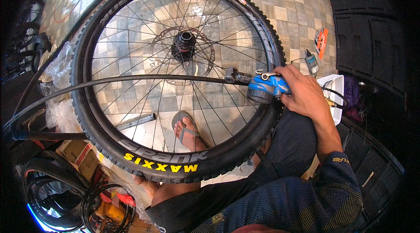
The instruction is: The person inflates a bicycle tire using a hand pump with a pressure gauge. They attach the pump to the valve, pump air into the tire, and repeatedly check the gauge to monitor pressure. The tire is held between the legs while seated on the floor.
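My right hand (303, 90) is closed round a blue tyre inflator (271, 86) with a round black gauge, at the right side of a bicycle wheel (83, 64). A black hose (170, 77) runs from the inflator leftward across the spokes, and a chuck (236, 75) sits at the inflator's left end. The wheel carries a knobby black tyre with yellow lettering, a black hub (185, 47) and a disc rotor (210, 62). It lies across the view in front of my legs. Whether the inflator touches the rim cannot be told. My left hand does not show.
A white basket (334, 85) and a small bottle (311, 63) stand right of the wheel. Black cabinets (363, 40) line the right. A metal tube (135, 122), cardboard box (78, 160) and loose tyres (48, 171) lie at lower left. My sandalled foot (188, 132) shows through the spokes.
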A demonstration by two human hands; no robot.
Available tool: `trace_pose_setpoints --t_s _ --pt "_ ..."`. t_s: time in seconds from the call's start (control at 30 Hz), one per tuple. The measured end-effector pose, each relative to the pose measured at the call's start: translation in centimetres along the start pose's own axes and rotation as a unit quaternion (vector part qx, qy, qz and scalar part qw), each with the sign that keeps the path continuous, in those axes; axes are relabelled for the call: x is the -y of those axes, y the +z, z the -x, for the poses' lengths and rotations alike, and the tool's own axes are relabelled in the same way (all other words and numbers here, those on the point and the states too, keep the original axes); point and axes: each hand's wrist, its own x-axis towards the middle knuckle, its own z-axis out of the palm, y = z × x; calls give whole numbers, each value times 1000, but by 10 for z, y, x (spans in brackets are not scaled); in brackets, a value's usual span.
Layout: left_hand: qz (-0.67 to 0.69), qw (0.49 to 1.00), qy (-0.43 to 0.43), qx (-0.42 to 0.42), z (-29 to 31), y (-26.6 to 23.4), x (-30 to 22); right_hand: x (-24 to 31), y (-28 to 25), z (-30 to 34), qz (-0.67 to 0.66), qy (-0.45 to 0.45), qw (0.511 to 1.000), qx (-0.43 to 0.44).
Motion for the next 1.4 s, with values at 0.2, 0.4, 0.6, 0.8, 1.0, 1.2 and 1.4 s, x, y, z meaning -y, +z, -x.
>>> trace_pose_setpoints --t_s 0.2,0.4,0.6,0.8,1.0,1.2,1.4 --pt "2 1000 -7 -5 4 -2 -5 0 0 0 -3 -1 1000 3" --pt "-12 1000 1 3 1 -2 -2 -2 0 0 -10 -3 1000 1" --pt "-10 1000 26 0 4 0 -6 -3 -1 4 0 7 1000 0" --pt "4 997 35 -74 -2 -7 27 12 -5 -9 3 -23 1000 6" --pt "674 726 -18 137 21 -259 20 0 -11 6 0 -4 1000 28" --pt "695 705 -101 96 17 -258 -6 12 -25 4 -1 15 999 49" --pt "691 707 -118 94 -7 -236 -4 10 -35 10 -12 9 999 52"
